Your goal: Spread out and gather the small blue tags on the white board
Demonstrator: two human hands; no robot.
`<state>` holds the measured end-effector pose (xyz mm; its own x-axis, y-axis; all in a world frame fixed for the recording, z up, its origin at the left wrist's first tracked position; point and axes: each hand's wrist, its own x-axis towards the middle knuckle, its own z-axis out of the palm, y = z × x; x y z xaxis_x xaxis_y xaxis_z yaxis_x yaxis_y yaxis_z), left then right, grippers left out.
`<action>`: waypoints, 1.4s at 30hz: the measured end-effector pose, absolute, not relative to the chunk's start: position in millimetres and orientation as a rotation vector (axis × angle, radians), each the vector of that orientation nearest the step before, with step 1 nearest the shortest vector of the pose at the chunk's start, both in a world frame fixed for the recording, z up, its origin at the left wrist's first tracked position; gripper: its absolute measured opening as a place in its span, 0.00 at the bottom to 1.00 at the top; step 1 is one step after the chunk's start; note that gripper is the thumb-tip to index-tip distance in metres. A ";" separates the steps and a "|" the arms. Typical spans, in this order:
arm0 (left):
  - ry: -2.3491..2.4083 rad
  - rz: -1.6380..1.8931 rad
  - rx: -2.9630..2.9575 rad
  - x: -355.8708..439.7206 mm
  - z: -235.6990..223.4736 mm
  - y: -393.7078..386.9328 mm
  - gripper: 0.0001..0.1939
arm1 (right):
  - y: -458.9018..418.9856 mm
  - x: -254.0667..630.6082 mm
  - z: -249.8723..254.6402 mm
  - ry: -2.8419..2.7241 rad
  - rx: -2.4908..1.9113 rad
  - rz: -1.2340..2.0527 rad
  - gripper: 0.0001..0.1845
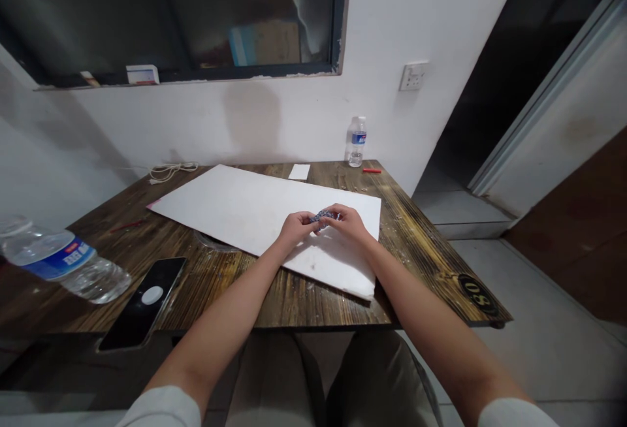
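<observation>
Both hands meet over the right part of a white board (255, 198). Between them is a small blue-grey item with a knobbly, braided look (322, 217); its exact kind cannot be made out. My left hand (296, 228) pinches its left end with thumb and fingers. From the other side, my right hand (349, 221) grips the right end, its fingers curled over the top. Fingers cover part of the item, and a shadow falls on the board beneath.
A large water bottle (63, 260) and a black phone (142, 303) are at the left. At the back are a white cable (171, 171), a white card (299, 172), a small bottle (358, 143) and a red stick-like object (371, 170). The board overhangs a clear dish (213, 242).
</observation>
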<state>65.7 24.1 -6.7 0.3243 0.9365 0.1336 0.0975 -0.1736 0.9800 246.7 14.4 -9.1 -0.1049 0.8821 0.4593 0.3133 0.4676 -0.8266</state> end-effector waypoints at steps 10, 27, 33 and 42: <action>0.838 1.000 1.434 68.8 -7.8 22.5 0.20 | 19.7 248.5 -11.2 -1.448 -1.127 0.691 0.12; 1.114 1.267 1.333 62.8 -7.2 30.4 0.18 | 7.1 262.2 0.2 -2.090 -1.150 0.990 0.15; 1.118 1.236 1.335 64.1 -5.8 29.1 0.19 | 8.3 263.4 -2.0 -2.202 -1.163 0.806 0.11; 1.125 1.220 1.360 64.1 -5.6 29.3 0.21 | 16.1 261.1 -12.7 -2.275 -1.117 0.507 0.10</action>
